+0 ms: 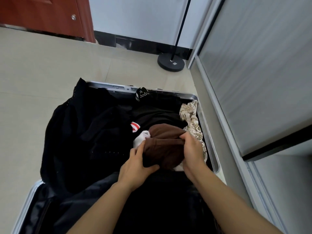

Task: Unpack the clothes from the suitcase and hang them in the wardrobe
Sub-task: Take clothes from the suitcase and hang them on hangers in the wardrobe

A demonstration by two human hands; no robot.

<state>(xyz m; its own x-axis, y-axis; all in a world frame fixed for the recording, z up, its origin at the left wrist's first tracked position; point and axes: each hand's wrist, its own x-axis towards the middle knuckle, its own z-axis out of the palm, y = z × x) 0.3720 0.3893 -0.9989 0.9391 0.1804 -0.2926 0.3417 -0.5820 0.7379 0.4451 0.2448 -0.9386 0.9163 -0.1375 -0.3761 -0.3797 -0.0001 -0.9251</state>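
The left hand [136, 164] and right hand [192, 149] are gripping a brown garment [165, 142] with curled fingers inside the suitcase [108, 85], among black clothes [84, 132]; a tag [141, 94] at its far rim is bearing an unreadable white emblem.

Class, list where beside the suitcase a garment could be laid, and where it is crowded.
Free: tiled floor left of the suitcase toward the red door, and beyond its far rim to the lamp base. Tight: the strip along the wardrobe. Crowded: inside the suitcase, where left hand and right hand grip the brown garment.
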